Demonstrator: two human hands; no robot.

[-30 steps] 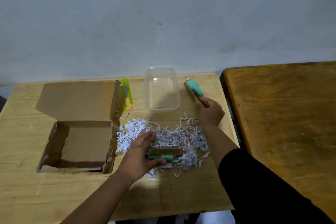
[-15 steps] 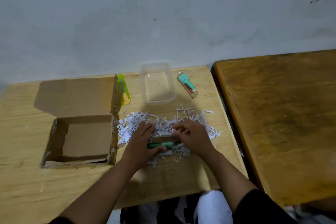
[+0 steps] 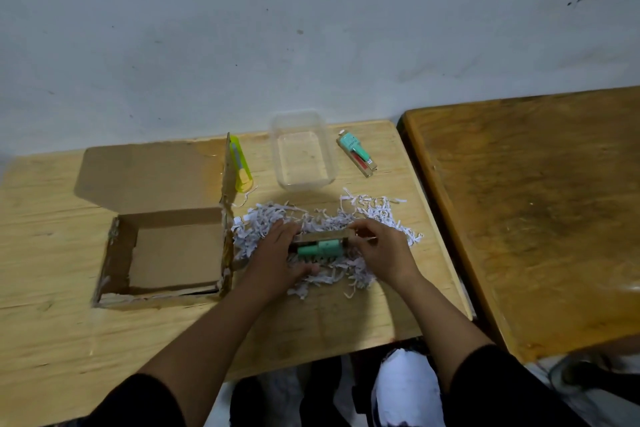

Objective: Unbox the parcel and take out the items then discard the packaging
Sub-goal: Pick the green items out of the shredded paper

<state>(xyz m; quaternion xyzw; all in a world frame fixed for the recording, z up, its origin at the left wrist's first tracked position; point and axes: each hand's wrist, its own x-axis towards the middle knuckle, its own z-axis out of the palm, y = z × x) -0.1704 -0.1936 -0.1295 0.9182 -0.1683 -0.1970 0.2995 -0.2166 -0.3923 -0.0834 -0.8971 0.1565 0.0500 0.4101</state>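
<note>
On the shredded paper (image 3: 322, 218), our left hand (image 3: 277, 253) and right hand (image 3: 381, 250) hold the small green item (image 3: 320, 248). It looks light and stiff, so we grip both ends.

I see a pale wooden table (image 3: 311, 315) carrying an open cardboard box (image 3: 173, 253). Just right of the box lie a yellow cutter (image 3: 241, 165) and shredded paper (image 3: 322, 218); farther right, a clear tub (image 3: 303, 149) and a green packaged item (image 3: 356, 152). A darker table (image 3: 536, 218) stands well right of the box
</note>
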